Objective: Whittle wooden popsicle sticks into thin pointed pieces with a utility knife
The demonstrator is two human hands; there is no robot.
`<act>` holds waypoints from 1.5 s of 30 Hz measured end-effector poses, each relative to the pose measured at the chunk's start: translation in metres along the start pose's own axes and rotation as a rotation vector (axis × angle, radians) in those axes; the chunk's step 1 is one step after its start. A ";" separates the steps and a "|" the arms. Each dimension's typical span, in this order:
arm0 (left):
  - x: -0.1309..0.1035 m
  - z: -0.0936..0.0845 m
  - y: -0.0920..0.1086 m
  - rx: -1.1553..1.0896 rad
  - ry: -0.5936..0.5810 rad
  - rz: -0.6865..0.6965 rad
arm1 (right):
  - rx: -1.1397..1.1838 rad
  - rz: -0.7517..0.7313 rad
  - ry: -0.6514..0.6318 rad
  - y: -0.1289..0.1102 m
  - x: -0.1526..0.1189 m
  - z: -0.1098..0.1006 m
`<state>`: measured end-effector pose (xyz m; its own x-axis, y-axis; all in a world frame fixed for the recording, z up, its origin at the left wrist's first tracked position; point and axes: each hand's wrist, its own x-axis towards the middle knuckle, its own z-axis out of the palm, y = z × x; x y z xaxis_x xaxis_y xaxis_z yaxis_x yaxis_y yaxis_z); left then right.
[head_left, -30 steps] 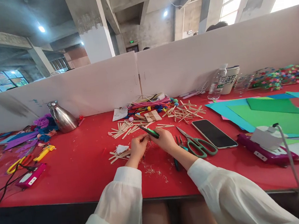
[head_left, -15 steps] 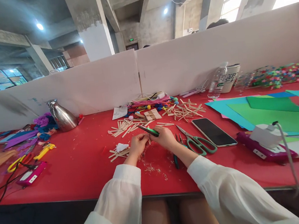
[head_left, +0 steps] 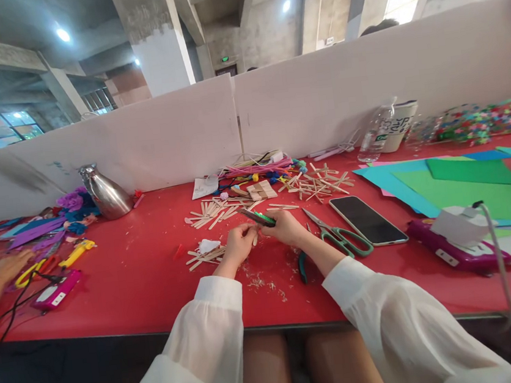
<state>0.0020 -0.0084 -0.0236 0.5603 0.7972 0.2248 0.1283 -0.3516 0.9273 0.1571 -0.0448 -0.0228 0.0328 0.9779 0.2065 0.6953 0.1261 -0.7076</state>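
Note:
Over the middle of the red table (head_left: 133, 291), my right hand (head_left: 286, 228) is closed around a small tool with a dark blade and green handle (head_left: 261, 216), its tip pointing up and left. Just left of it, my left hand (head_left: 240, 243) is pinched; a small pale piece shows at its fingertips, too small to make out. Wood shavings (head_left: 266, 284) lie below both hands. Beyond them are wooden sticks (head_left: 214, 211), and a smaller pile of sticks (head_left: 203, 258) with a white scrap sits left of my left hand.
Green-handled scissors (head_left: 341, 237), a phone (head_left: 368, 220) and a magenta power strip (head_left: 451, 249) lie to the right, with coloured paper (head_left: 459, 193) behind. A steel jug (head_left: 107, 193) stands back left. Another person's hand (head_left: 8, 269) is at the far left, near yellow-handled scissors.
My hands have moved slightly apart, my right hand a little to the right with the tool. The view has shifted a little.

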 end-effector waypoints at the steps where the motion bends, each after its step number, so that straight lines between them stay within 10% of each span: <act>1: 0.001 0.000 -0.001 -0.014 -0.003 0.000 | 0.021 0.008 -0.004 0.001 0.000 0.000; 30: 0.001 0.001 -0.002 -0.067 0.036 0.052 | -0.172 -0.041 0.141 -0.017 -0.008 0.002; 45: 0.007 0.001 -0.005 -0.180 0.097 -0.006 | 0.204 0.093 0.046 -0.012 -0.005 -0.003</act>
<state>0.0056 -0.0017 -0.0267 0.4773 0.8456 0.2392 -0.0217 -0.2608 0.9651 0.1504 -0.0516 -0.0135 0.1259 0.9788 0.1616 0.5286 0.0717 -0.8458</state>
